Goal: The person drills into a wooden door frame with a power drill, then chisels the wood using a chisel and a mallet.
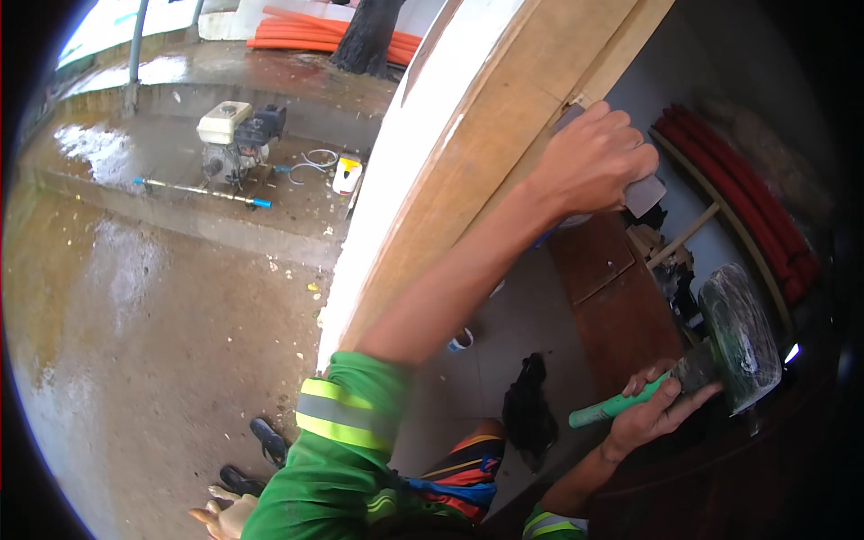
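My left hand (598, 157) is closed round a grey block (644, 194) and holds it against the edge of the wooden frame (504, 99). Lower right, my right hand (655, 409) grips a tool with a green handle (616, 407) and a dark blade. Beside those fingers is a rounded, clear-looking piece (742, 340) with pale smears; how it joins the tool cannot be made out. The wooden frame runs diagonally beside a white wall edge (409, 198).
A small engine (236, 139) stands on the wet step outside, near a white container (346, 174) and a metal rod (202, 192). Orange pipes (306, 36) lie farther back. Indoors are a brown cabinet (621, 306), red tubes (738, 198), a black bag (529, 414) and a small cup (461, 339).
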`<state>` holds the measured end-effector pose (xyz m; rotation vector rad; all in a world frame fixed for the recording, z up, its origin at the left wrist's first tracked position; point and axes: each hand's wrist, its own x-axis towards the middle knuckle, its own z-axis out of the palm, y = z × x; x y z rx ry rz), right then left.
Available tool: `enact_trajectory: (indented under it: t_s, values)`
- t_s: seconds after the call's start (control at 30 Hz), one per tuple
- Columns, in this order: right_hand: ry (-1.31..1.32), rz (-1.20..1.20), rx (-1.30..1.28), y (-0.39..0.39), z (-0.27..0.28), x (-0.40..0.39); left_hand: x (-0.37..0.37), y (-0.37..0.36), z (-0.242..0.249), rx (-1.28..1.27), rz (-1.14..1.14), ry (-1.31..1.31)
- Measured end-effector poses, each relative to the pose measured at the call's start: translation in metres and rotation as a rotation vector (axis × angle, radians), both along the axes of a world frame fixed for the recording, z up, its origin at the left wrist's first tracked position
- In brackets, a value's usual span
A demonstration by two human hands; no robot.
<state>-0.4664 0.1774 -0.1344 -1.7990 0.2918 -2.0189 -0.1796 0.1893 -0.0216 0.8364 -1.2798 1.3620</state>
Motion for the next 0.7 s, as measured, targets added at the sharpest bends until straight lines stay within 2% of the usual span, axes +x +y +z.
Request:
enact_trajectory:
  t_s: [0.23, 0.7]
  values:
    - [0.009, -0.053, -0.143, -0.005, 0.004, 0.002, 0.007, -0.008, 0.005, 0.006, -0.03, 0.003]
    - [0.06, -0.021, -0.195, -0.009, 0.004, 0.003, 0.005, -0.005, 0.001, 0.009, -0.049, 0.018]
